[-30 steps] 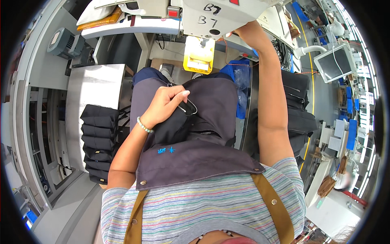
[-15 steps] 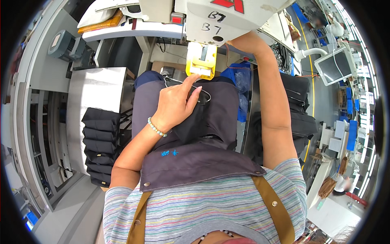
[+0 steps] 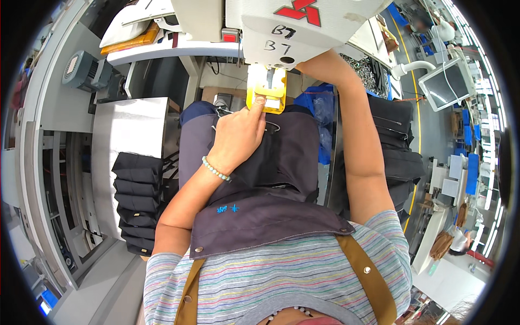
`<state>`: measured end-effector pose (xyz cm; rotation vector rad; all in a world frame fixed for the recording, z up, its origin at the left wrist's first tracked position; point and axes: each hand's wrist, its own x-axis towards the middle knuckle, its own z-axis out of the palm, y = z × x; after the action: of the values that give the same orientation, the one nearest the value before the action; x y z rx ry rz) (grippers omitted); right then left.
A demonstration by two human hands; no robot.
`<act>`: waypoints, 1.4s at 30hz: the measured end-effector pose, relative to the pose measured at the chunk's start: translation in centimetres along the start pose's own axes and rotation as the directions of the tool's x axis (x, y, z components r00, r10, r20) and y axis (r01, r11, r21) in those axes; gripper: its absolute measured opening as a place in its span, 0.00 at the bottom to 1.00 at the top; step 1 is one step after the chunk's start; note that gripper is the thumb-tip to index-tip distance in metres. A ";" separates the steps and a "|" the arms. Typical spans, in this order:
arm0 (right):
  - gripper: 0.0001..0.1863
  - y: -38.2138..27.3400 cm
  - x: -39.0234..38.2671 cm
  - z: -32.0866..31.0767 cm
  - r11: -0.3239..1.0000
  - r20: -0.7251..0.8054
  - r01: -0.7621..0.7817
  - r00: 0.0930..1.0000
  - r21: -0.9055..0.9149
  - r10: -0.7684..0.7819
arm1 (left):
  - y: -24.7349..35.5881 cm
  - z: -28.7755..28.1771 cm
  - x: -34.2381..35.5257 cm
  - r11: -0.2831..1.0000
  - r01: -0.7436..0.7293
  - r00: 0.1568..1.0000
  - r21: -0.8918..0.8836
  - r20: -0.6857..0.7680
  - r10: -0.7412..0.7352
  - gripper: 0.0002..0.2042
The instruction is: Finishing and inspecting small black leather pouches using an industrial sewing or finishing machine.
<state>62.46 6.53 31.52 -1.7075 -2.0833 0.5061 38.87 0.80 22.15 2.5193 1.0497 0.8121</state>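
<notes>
My left hand (image 3: 238, 138) reaches up over my lap, its index finger stretched out and the fingertip touching the lower part of the yellow guard (image 3: 278, 91). The thumb lies close along that finger; the other fingers are mostly hidden under the hand. The guard hangs on the front of a white sewing machine head (image 3: 319, 38). Below the hand, black fabric (image 3: 260, 165) lies over my apron, with a thin metal wire loop (image 3: 275, 127) partly showing. My right hand (image 3: 325, 65) is raised at the right side of the machine head, which hides its fingers.
A row of folded black fabric pieces (image 3: 138, 203) rests on a pale panel (image 3: 130, 122) at left. More dark pieces with zips (image 3: 387, 127) hang or lie at right. A blue bin (image 3: 309, 98) with clear plastic stands beside my knee. A screen (image 3: 447, 84) is farther right.
My left index fingertip has moved up onto the guard, and the thumb has closed in beside it. The view has shifted slightly. My right hand stays beside the machine head.
</notes>
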 end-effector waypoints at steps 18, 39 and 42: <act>0.18 3.3 -6.1 7.9 0.973 -0.129 0.146 0.984 0.178 -0.124 | -0.8 -2.0 0.9 1.000 0.002 0.992 -0.009 0.123 0.000 0.18; 0.23 -1.1 -10.8 9.8 0.912 -0.158 0.188 0.978 0.364 -0.139 | -1.2 -3.2 -1.7 0.512 0.222 0.955 -0.830 0.078 -0.287 0.08; 0.19 -1.7 -12.4 12.1 0.741 -0.188 0.261 0.965 0.618 -0.183 | -1.2 -2.6 -2.0 0.384 0.200 0.947 -0.902 0.078 -0.311 0.05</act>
<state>56.90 -6.27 21.09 -1.0412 -1.7099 0.8936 35.49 0.28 22.91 1.3322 0.6788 1.0416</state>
